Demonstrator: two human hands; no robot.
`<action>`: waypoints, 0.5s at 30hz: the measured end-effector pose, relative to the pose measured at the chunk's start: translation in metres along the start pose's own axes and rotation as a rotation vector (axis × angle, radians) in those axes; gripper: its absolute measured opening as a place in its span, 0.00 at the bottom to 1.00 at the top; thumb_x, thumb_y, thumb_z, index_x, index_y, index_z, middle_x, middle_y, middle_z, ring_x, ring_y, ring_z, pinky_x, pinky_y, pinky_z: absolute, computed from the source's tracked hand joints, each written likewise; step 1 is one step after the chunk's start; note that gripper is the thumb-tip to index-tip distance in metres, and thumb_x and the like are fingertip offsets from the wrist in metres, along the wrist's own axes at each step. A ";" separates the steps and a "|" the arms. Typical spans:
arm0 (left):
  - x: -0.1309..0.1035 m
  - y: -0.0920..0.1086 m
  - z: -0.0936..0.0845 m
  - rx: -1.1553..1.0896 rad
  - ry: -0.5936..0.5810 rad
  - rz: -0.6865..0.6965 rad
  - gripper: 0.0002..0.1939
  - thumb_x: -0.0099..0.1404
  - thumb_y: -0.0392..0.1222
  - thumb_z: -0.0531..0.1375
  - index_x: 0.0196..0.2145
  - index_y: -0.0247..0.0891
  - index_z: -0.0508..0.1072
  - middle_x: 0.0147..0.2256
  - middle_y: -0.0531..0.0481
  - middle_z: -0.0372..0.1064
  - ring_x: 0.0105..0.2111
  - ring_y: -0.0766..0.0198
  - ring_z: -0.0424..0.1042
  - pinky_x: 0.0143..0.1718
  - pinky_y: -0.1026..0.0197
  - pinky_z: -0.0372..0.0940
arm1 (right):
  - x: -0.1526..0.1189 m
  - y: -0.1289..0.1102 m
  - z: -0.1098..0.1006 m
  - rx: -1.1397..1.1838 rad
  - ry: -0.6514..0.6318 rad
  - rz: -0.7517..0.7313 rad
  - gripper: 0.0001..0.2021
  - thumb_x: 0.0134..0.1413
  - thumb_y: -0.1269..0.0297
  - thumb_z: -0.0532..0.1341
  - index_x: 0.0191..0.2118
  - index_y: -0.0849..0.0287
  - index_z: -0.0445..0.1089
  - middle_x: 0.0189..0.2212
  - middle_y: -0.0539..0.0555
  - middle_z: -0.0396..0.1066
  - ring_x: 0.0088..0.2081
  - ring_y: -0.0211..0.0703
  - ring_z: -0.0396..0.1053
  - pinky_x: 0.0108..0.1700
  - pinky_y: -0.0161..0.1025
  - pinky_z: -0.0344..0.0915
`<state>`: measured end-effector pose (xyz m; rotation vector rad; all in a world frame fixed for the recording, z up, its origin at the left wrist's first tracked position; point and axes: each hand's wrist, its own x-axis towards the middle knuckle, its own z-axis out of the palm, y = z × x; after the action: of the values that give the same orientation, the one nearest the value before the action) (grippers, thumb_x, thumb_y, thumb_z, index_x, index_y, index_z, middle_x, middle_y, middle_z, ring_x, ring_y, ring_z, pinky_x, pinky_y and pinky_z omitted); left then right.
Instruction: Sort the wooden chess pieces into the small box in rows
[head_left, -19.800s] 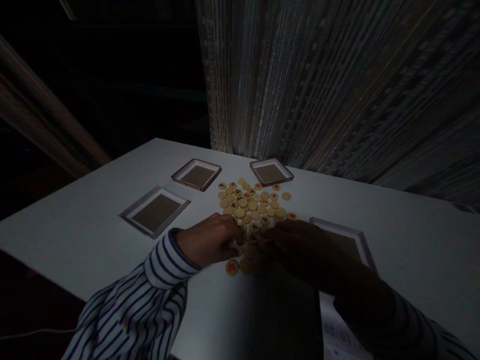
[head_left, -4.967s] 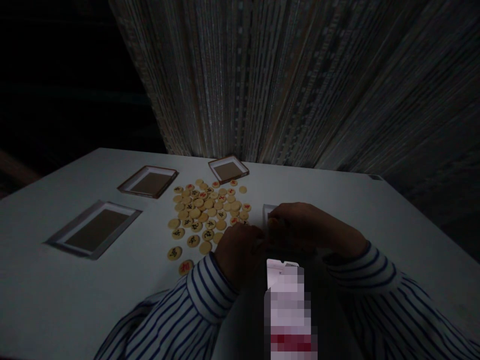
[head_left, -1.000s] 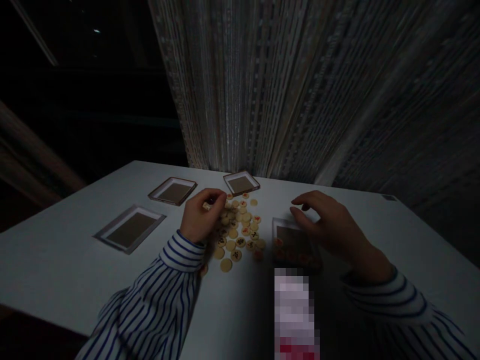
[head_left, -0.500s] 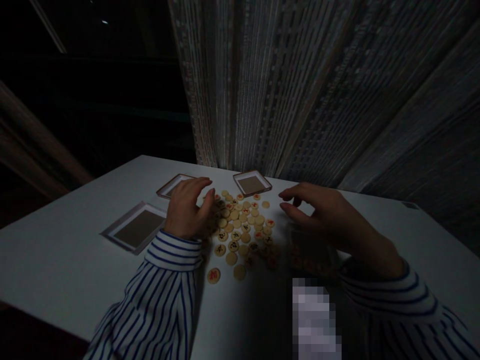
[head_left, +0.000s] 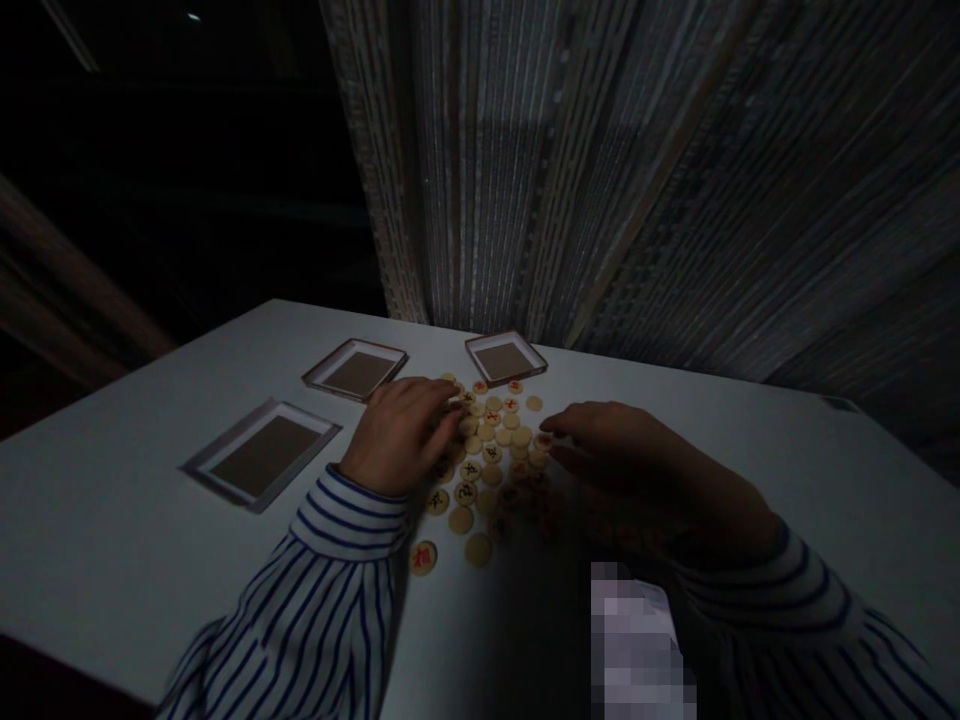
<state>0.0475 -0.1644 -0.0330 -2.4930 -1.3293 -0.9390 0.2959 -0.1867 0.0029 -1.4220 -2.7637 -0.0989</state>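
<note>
Many round wooden Chinese chess pieces point(head_left: 491, 452) lie in a loose heap on the white table, some showing red or black characters, others plain. My left hand point(head_left: 397, 435) is over the heap's left side, fingers apart and slightly curved, with the fingertips at the pieces. Along the heap's right edge, my right hand point(head_left: 637, 455) hovers low with loosely bent fingers and thumb apart, its fingertips near a red-marked piece point(head_left: 543, 441). I see nothing held in either hand. In the shadow beneath my right hand, more pieces show dimly. One red-marked piece point(head_left: 423, 558) lies apart near my left cuff.
Three shallow box trays stand around the heap: one at the left point(head_left: 259, 452), one at the back left point(head_left: 356, 369) and one at the back point(head_left: 507, 359). A curtain point(head_left: 487, 180) hangs behind the table point(head_left: 135, 480). A pixelated patch point(head_left: 641, 645) covers something in front.
My left hand has shifted right onto the heap, covering more pieces. My right hand has lowered and moved slightly left, its fingertips now by the heap's edge.
</note>
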 end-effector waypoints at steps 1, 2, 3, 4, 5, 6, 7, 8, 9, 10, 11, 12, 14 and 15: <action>0.000 0.000 -0.001 0.010 0.002 -0.010 0.16 0.63 0.44 0.50 0.44 0.34 0.70 0.41 0.42 0.72 0.43 0.54 0.69 0.44 0.50 0.62 | 0.000 -0.002 -0.001 0.006 -0.010 0.011 0.11 0.55 0.67 0.53 0.41 0.58 0.70 0.38 0.56 0.73 0.38 0.44 0.70 0.38 0.39 0.64; 0.000 0.000 -0.001 0.022 0.006 -0.027 0.16 0.63 0.44 0.50 0.43 0.34 0.70 0.41 0.42 0.72 0.43 0.54 0.69 0.43 0.50 0.62 | 0.001 -0.003 -0.001 0.013 -0.024 0.019 0.11 0.55 0.67 0.53 0.41 0.59 0.70 0.37 0.56 0.73 0.38 0.44 0.70 0.38 0.39 0.64; 0.000 -0.001 -0.002 0.035 0.012 -0.046 0.16 0.63 0.44 0.50 0.43 0.34 0.70 0.41 0.42 0.72 0.43 0.54 0.69 0.43 0.50 0.62 | 0.001 -0.005 -0.002 0.022 -0.041 0.023 0.11 0.55 0.67 0.53 0.42 0.59 0.70 0.37 0.56 0.73 0.38 0.44 0.70 0.38 0.39 0.64; 0.000 -0.002 -0.002 0.048 0.015 -0.065 0.16 0.63 0.43 0.50 0.43 0.34 0.70 0.41 0.42 0.72 0.43 0.54 0.69 0.43 0.51 0.62 | 0.001 -0.006 -0.001 0.029 -0.060 0.022 0.11 0.55 0.67 0.53 0.42 0.59 0.69 0.37 0.56 0.73 0.38 0.44 0.70 0.38 0.38 0.63; -0.001 -0.003 -0.002 0.059 0.014 -0.079 0.16 0.63 0.43 0.50 0.43 0.34 0.70 0.41 0.43 0.73 0.42 0.54 0.69 0.43 0.51 0.62 | 0.002 -0.007 0.000 0.033 -0.077 0.017 0.12 0.55 0.67 0.53 0.42 0.59 0.69 0.37 0.56 0.73 0.37 0.43 0.70 0.38 0.38 0.63; -0.001 -0.003 -0.002 0.069 0.009 -0.089 0.16 0.63 0.44 0.50 0.43 0.35 0.70 0.41 0.43 0.73 0.42 0.54 0.69 0.43 0.51 0.62 | 0.002 -0.007 0.001 0.031 -0.090 0.012 0.12 0.55 0.68 0.53 0.43 0.59 0.69 0.37 0.56 0.72 0.38 0.43 0.70 0.38 0.38 0.63; -0.001 -0.004 -0.002 0.078 0.005 -0.095 0.16 0.63 0.44 0.50 0.43 0.35 0.70 0.40 0.43 0.73 0.42 0.54 0.69 0.43 0.51 0.62 | 0.002 -0.008 0.003 0.025 -0.098 0.009 0.12 0.55 0.68 0.53 0.43 0.59 0.69 0.37 0.56 0.72 0.38 0.43 0.70 0.38 0.37 0.63; -0.001 -0.004 -0.002 0.087 0.003 -0.101 0.16 0.63 0.44 0.50 0.43 0.35 0.70 0.40 0.43 0.73 0.42 0.54 0.69 0.43 0.51 0.62 | 0.003 -0.008 0.005 0.018 -0.102 0.007 0.12 0.54 0.68 0.53 0.43 0.59 0.68 0.37 0.56 0.72 0.37 0.43 0.70 0.38 0.37 0.62; -0.001 -0.004 -0.002 0.093 0.003 -0.107 0.16 0.63 0.44 0.49 0.43 0.35 0.71 0.39 0.43 0.73 0.42 0.53 0.69 0.43 0.51 0.62 | 0.003 -0.008 0.008 0.014 -0.099 -0.001 0.11 0.54 0.69 0.54 0.43 0.59 0.68 0.37 0.57 0.72 0.37 0.43 0.69 0.37 0.37 0.62; -0.001 -0.004 -0.002 0.096 0.005 -0.111 0.16 0.63 0.44 0.49 0.43 0.34 0.71 0.39 0.43 0.73 0.42 0.53 0.69 0.42 0.51 0.62 | 0.004 -0.008 0.010 0.017 -0.092 -0.014 0.11 0.55 0.69 0.54 0.43 0.59 0.68 0.37 0.57 0.72 0.37 0.43 0.69 0.37 0.36 0.62; -0.001 -0.004 -0.002 0.097 0.009 -0.114 0.16 0.63 0.44 0.49 0.43 0.34 0.71 0.39 0.43 0.73 0.42 0.54 0.69 0.43 0.51 0.63 | 0.004 -0.008 0.013 0.027 -0.082 -0.029 0.11 0.55 0.68 0.54 0.42 0.60 0.68 0.36 0.57 0.72 0.37 0.42 0.69 0.36 0.36 0.62; -0.001 -0.004 -0.001 0.094 0.012 -0.115 0.16 0.63 0.43 0.49 0.43 0.34 0.71 0.39 0.43 0.73 0.42 0.54 0.69 0.43 0.51 0.63 | 0.004 -0.009 0.016 0.048 -0.068 -0.049 0.10 0.56 0.68 0.53 0.41 0.60 0.68 0.35 0.56 0.72 0.36 0.42 0.69 0.36 0.36 0.61; -0.002 -0.005 -0.001 0.085 0.012 -0.107 0.16 0.63 0.43 0.50 0.43 0.35 0.71 0.39 0.43 0.73 0.42 0.54 0.69 0.43 0.51 0.63 | 0.005 -0.011 0.021 0.089 -0.028 -0.060 0.09 0.57 0.67 0.52 0.38 0.60 0.69 0.33 0.56 0.72 0.33 0.40 0.69 0.33 0.35 0.61; -0.002 -0.005 0.000 0.081 0.011 -0.102 0.16 0.63 0.43 0.50 0.43 0.35 0.70 0.39 0.43 0.73 0.42 0.54 0.69 0.43 0.51 0.63 | 0.005 -0.012 0.023 0.098 0.001 -0.058 0.09 0.57 0.67 0.52 0.36 0.59 0.69 0.32 0.55 0.72 0.32 0.39 0.68 0.32 0.34 0.60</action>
<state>0.0427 -0.1630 -0.0346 -2.3764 -1.4731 -0.8990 0.2833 -0.1880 -0.0204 -1.3186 -2.7673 0.0346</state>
